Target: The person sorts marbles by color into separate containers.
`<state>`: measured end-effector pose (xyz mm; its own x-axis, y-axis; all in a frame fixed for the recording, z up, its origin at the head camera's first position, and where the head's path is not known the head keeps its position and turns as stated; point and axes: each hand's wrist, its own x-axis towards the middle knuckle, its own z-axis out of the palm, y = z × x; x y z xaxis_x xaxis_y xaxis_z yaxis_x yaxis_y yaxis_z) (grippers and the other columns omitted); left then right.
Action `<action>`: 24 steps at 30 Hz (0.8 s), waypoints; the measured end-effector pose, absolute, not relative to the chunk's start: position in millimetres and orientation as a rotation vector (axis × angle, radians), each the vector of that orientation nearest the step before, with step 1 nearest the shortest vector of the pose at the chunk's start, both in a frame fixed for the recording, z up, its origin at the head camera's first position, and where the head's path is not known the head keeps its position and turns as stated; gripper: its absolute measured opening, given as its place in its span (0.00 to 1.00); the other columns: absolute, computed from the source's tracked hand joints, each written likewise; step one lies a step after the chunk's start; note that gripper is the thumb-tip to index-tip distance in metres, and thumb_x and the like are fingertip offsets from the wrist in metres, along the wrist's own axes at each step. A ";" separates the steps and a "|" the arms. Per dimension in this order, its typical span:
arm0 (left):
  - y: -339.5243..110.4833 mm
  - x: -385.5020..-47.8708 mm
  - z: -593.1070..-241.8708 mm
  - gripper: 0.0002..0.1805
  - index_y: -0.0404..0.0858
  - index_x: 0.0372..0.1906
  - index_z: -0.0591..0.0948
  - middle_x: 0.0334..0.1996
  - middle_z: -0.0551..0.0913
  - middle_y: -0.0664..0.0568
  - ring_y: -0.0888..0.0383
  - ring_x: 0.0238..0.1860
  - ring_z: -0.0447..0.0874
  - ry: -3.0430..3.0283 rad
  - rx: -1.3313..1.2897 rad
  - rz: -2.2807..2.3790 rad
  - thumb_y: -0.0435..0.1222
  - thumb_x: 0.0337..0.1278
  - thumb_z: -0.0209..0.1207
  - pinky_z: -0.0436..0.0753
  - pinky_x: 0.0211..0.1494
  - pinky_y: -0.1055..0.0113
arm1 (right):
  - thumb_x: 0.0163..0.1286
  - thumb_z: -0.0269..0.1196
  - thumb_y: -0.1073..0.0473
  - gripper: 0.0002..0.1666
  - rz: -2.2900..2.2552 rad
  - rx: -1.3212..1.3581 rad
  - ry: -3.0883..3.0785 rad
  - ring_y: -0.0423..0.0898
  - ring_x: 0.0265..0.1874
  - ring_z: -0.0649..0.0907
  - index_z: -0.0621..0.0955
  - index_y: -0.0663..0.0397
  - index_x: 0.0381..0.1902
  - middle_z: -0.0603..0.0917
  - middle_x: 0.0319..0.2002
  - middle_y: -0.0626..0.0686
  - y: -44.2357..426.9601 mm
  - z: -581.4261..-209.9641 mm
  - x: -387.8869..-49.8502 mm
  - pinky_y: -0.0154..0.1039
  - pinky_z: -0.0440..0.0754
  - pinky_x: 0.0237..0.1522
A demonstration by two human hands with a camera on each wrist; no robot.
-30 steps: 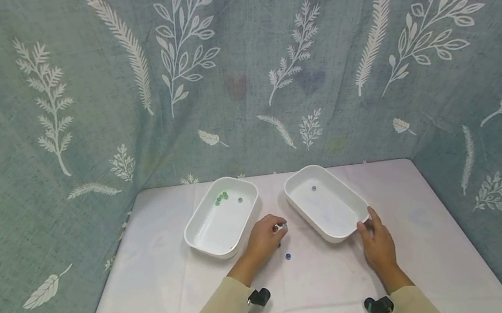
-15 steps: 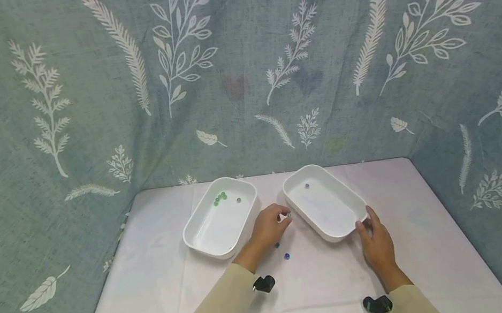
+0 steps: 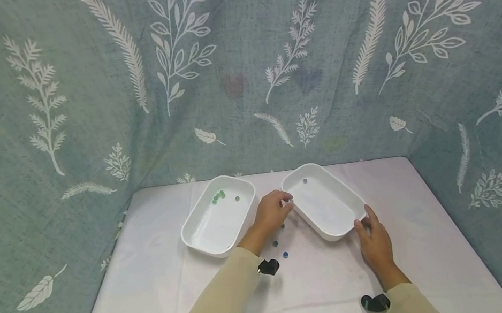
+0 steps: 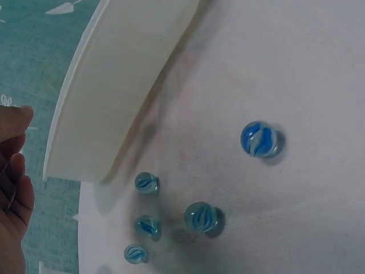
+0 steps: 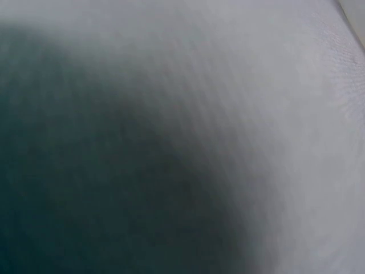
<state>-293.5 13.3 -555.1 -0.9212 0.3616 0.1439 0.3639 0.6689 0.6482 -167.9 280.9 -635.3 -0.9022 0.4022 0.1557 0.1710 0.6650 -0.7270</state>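
My left hand (image 3: 269,214) is raised at the left rim of the right white tray (image 3: 328,233), pinching a glass marble (image 3: 290,200) between thumb and fingertips. In the left wrist view, part of that hand (image 4: 14,188) shows at the left edge, the marble out of sight. My right hand (image 3: 376,246) holds the near right corner of the same tray, thumb and fingers at its rim. One bluish marble (image 3: 305,181) lies inside this tray. Several blue-swirled marbles, including a bright blue one (image 4: 259,140), lie on the white cloth between the trays.
On the left stands another white tray (image 3: 198,248) with several green marbles (image 3: 219,196) in it. A leaf-patterned green curtain (image 3: 237,126) rises behind the white-covered table (image 3: 329,285). The right wrist view is mostly a dark blur.
My left hand has moved right and away from me, from the cloth to the right tray's rim, carrying the marble. The marble inside that tray has rolled farther back. My right hand stays put.
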 end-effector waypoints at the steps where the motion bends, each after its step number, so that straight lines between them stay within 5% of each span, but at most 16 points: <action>1: 13.4 -295.1 -554.5 0.13 0.48 0.51 0.83 0.40 0.80 0.62 0.63 0.35 0.74 -2.876 -0.628 -1.092 0.42 0.63 0.62 0.76 0.35 0.72 | 0.76 0.48 0.38 0.40 1.083 -0.455 -2.577 0.64 0.63 0.69 0.52 0.46 0.78 0.73 0.63 0.63 280.4 -634.4 -167.5 0.63 0.61 0.64; 24: 16.4 -326.9 -568.6 0.13 0.47 0.50 0.83 0.42 0.82 0.59 0.62 0.38 0.76 -2.919 -0.602 -1.098 0.42 0.62 0.63 0.79 0.41 0.68 | 0.75 0.48 0.37 0.41 1.064 -0.444 -2.569 0.64 0.61 0.71 0.54 0.48 0.77 0.75 0.61 0.64 280.4 -632.6 -168.4 0.63 0.63 0.62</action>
